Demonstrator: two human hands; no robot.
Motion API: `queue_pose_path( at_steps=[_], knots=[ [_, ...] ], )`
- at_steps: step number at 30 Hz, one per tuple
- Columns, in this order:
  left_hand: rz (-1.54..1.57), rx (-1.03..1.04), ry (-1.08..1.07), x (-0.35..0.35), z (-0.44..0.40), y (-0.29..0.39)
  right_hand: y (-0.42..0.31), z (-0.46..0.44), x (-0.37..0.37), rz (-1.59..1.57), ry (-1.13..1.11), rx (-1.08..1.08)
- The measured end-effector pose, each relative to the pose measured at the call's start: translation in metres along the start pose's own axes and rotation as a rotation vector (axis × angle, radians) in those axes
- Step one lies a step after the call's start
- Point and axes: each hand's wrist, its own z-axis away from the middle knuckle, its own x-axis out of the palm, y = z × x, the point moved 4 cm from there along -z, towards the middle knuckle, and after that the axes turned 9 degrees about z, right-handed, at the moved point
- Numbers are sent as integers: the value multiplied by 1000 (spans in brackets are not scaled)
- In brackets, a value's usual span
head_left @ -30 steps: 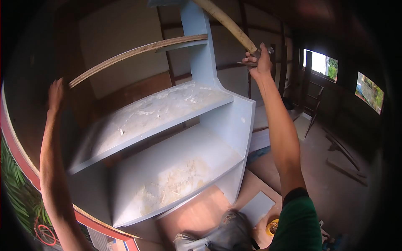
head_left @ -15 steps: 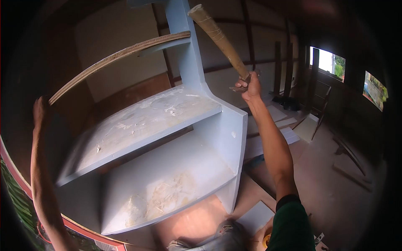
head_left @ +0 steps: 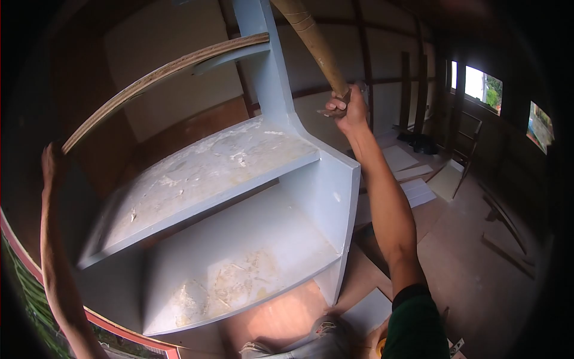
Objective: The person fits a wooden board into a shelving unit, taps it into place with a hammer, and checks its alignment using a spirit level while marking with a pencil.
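My right hand is closed around the head end of a hammer. The hammer's wooden handle slants up and to the left, leaving the top of the view, and parts of the metal head show around my fingers. At far left, my left hand grips the end of a raw-edged plywood board, the top shelf of a pale blue shelving unit. Its fingers are partly in shadow. Below that, the middle shelf and the bottom shelf carry whitish and brownish residue.
Loose panels lie on the floor behind my right arm. Wood strips rest farther right, near a leaning frame. Windows open the right wall. A reddish sill edge runs along the lower left.
My right hand and the hammer have risen slightly, taking the handle's end out of view. My left hand stays on the board's end. The whole view has shifted a little.
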Motion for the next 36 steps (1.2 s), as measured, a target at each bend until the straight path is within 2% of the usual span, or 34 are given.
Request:
queue_pose_path(
  at_steps=[2, 6, 11, 12, 14, 15, 20, 25, 26, 27, 28, 31, 33, 35, 36],
  knots=[
    [-55, 38, 21, 5, 0, -6, 3, -1, -3, 108, 140, 43],
    [-68, 57, 26, -5, 2, 5, -7, 9, 4, 157, 221, 8],
    [-91, 102, 52, -5, 4, 10, -11, 8, 13, -69, -62, -96],
    [-72, 112, 58, -6, 5, 10, -9, 5, 15, -69, -64, -94],
    [-53, 126, 61, -8, 5, 12, -5, 6, 16, 182, 236, -12],
    [-50, 116, 71, -7, 4, 13, -5, 8, 14, 184, 240, -13],
    [-67, 66, 79, -13, 3, 25, 1, 16, 19, 4, 61, -10],
    [-14, -66, -51, -13, 2, 16, 9, 14, 1, -95, -14, -31],
    [-15, -76, -51, -13, 4, 21, 8, 17, -1, -113, -2, -22],
    [1, 21, 66, -15, 6, 33, 6, 21, -2, -108, -9, -17],
    [17, 117, 181, -18, 8, 43, 0, 28, -3, -84, 74, -76],
    [6, 20, 129, -9, 6, 23, -39, 44, 0, 40, 294, -251],
    [-32, 162, 192, 4, 3, -2, -83, 56, 14, 266, 317, -463],
    [-19, 98, 107, -3, -1, 10, -130, 68, 54, 619, 317, -698],
    [-18, 80, 103, -10, -1, 21, -150, 69, 69, 759, 330, -725]
  ],
)
